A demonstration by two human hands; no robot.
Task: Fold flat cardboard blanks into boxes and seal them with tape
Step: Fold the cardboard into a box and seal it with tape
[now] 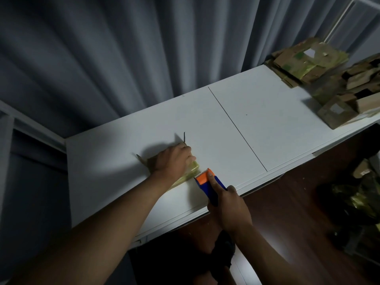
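Nearest the lens, two bare forearms reaching up and forward over the near edge of a white counter (236,112). Right hand (228,210) wrapped round the blue handle of a tape dispenser (207,183), index finger laid along its top, orange head and toothed cutter pointed up and left. Grip of that hand closed firmly on the handle. Dispenser head touching, or just short of, the near end of a small cardboard box (185,167) on the counter, close to its front edge; cannot tell whether any tape runs between them. Left hand (173,159) pressed down on top of the box, fingers curled over its far side; grip of that hand partly closed around the cardboard, hiding most of it. Yellowish glossy tape showing on the box's near end and lower side. Two thin brown flap edges (184,138) sticking up from the box beyond the hand.

Far right on the counter, well apart from the hands, a heap of cardboard boxes and blanks (320,75), many patched with yellow-green tape, some with white labels. Thin dark seam (236,128) crossing the countertop between the hands and the heap. Behind, grey pleated curtains (123,58). Below right, dark reddish floor (298,194) with more taped cardboard (362,198) lying in shadow.
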